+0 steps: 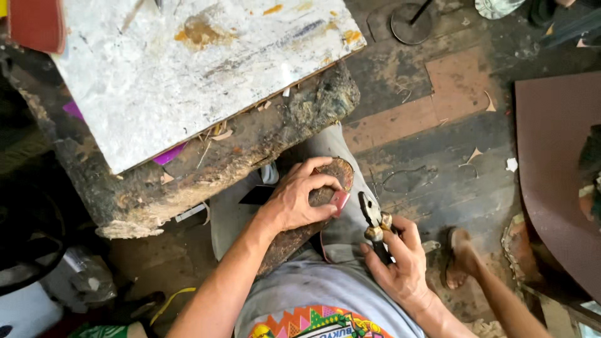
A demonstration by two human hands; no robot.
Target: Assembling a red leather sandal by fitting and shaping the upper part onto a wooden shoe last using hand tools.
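Leather piece: a small pink-red tab [340,200] sits at the right edge of the shoe form, just beside the plier jaws.
Right grip: the right hand [400,263] is clenched around the handles of the metal pliers [374,226]; the jaws point up and a little left, toward the tab, and seem close to it but I cannot tell if they touch.
Left grip: the left hand [300,200] lies over the shoe form [313,216] and grasps it from above, fingers curled over its rounded end.
Long axis of the form: it runs from lower left, on the lap, to upper right, where the rounded end is.
Key relation: the tab lies up and left from the plier jaws; the right hand is nearer to it with the tool, the left hand presses just beside it.
Lap: grey trousers [332,150] carry the form; a shirt with a colourful print [319,322] shows at the bottom edge.
Desk: a rough, dark wooden block [250,150] stands in front of the knees, with a white scratched slab [188,69] on top; the slab has orange stains.
Labels and papers: a purple sheet [169,153] peeks out under the slab; no readable sign is near.
Floor: dark wooden boards [438,156] with pale scraps; a bare foot in a sandal [462,256] is at right, a brown sheet [557,163] beyond it.
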